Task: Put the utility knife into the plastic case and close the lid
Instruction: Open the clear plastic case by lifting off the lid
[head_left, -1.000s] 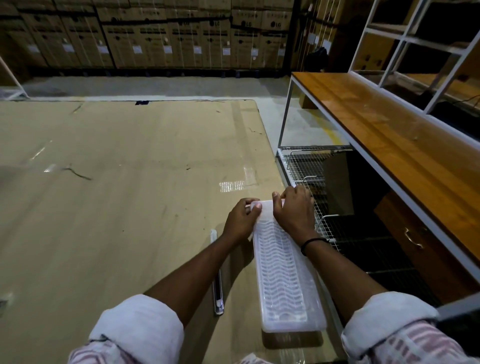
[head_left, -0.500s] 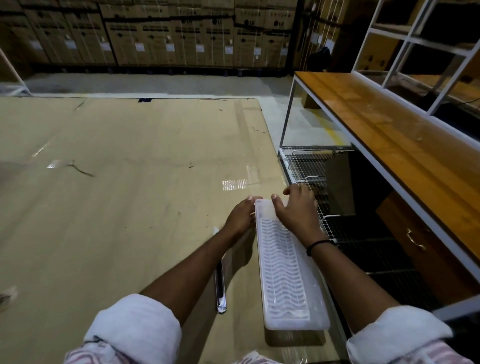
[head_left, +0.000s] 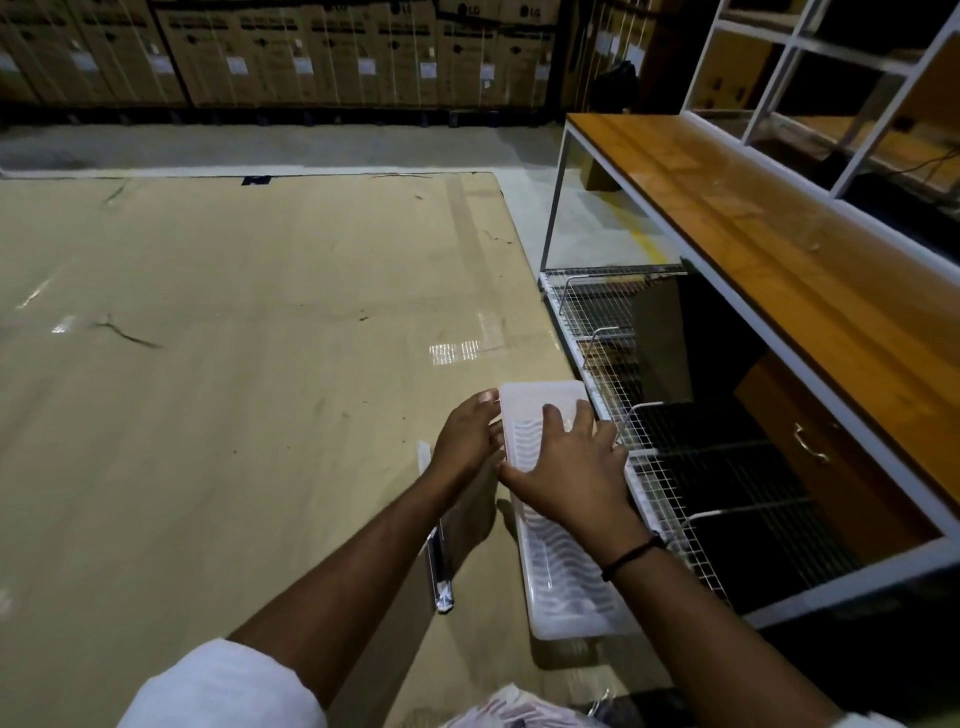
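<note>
A long white translucent plastic case (head_left: 566, 587) with a wavy-patterned lid lies lengthwise at the right edge of the cardboard-covered table (head_left: 234, 364). The lid sits down on the case. My left hand (head_left: 465, 436) grips the case's left edge near the far end, thumb at the corner. My right hand (head_left: 566, 467) lies across the lid, its thumb at the left edge and its fingers reaching the right edge. A slim silvery utility knife (head_left: 440, 577) lies on the table just left of the case, partly hidden under my left forearm.
A white wire rack (head_left: 675, 467) stands close against the table's right edge, below a wooden shelf top (head_left: 753, 260) with a white frame. Stacked cardboard boxes (head_left: 311, 52) line the back wall. Open cardboard surface spreads to the left.
My right hand has slid from the case's far end back toward me along the lid. My left hand stays at the far left edge. The case and knife have not moved.
</note>
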